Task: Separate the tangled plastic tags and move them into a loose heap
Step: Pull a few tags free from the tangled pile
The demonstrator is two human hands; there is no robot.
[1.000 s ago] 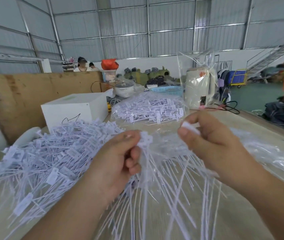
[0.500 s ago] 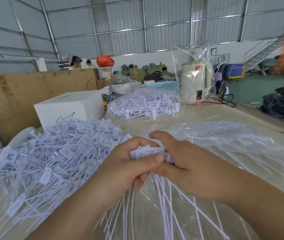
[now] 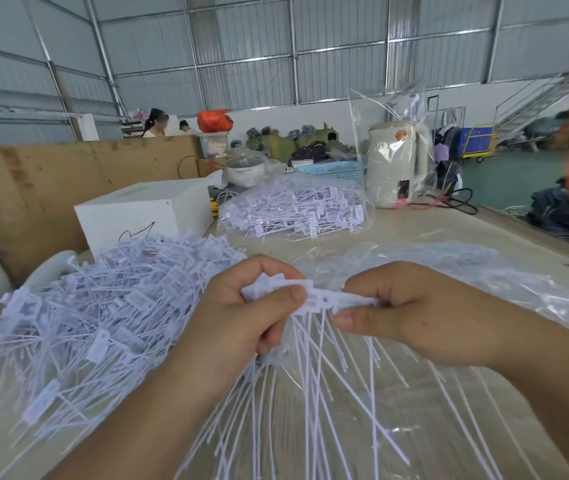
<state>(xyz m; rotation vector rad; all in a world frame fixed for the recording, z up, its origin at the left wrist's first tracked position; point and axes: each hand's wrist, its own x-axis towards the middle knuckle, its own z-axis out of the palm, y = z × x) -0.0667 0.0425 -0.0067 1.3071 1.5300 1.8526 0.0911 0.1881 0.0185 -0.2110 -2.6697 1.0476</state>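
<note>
Head view: your left hand (image 3: 241,317) grips a bunch of tags (image 3: 314,372) by the heads; your right hand (image 3: 411,313) pinches one tag head (image 3: 338,302) beside it; loose heap (image 3: 103,306) lies left on the table (image 3: 432,230).

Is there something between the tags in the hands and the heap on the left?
Nothing visible. Both the left hand and right hand pinch the bunch of tags, and the heap lies right beside the left hand, with no object between.
</note>
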